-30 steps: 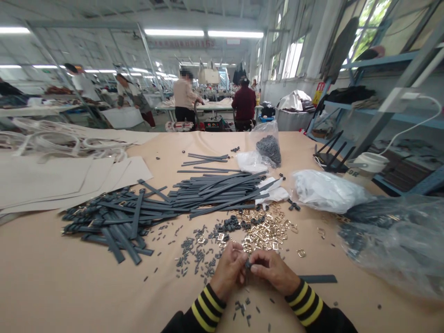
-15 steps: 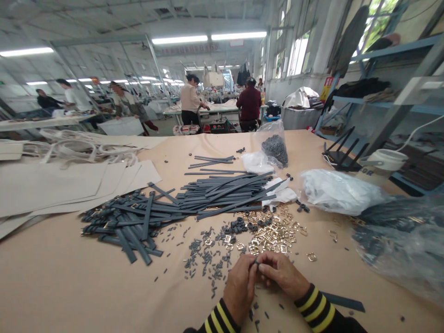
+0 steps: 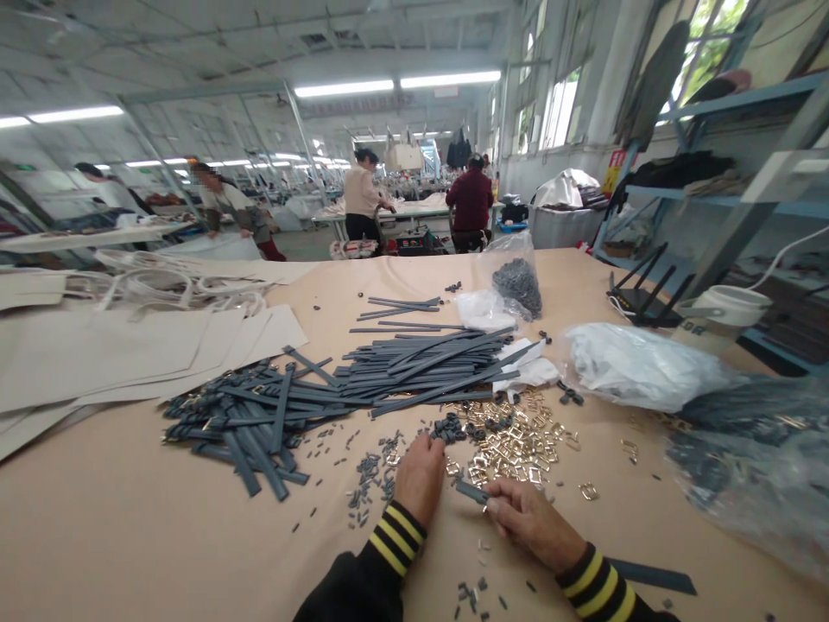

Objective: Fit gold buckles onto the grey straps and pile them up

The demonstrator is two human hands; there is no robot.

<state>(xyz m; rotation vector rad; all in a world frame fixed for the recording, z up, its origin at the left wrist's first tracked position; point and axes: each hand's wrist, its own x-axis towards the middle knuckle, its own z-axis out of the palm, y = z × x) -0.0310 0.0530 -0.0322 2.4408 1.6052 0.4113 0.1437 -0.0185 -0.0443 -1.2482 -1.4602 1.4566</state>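
My right hand pinches the end of a short dark grey strap just above the tan table. My left hand lies palm down and reaches forward over the scatter of small grey loops, its fingertips near a clump of dark loops; its fingers are curled and mostly hidden. A heap of gold metal buckles lies just beyond both hands. Another grey strap lies by my right sleeve.
Piles of long grey straps and buckled straps fill the middle. Beige fabric sheets lie left. Plastic bags sit right, a bag of dark parts behind. Shelving stands right. Other people work at far tables.
My hands were together working a small grey piece. They have parted: the left has moved forward toward the loops, the right keeps the strap. The camera has tilted up slightly.
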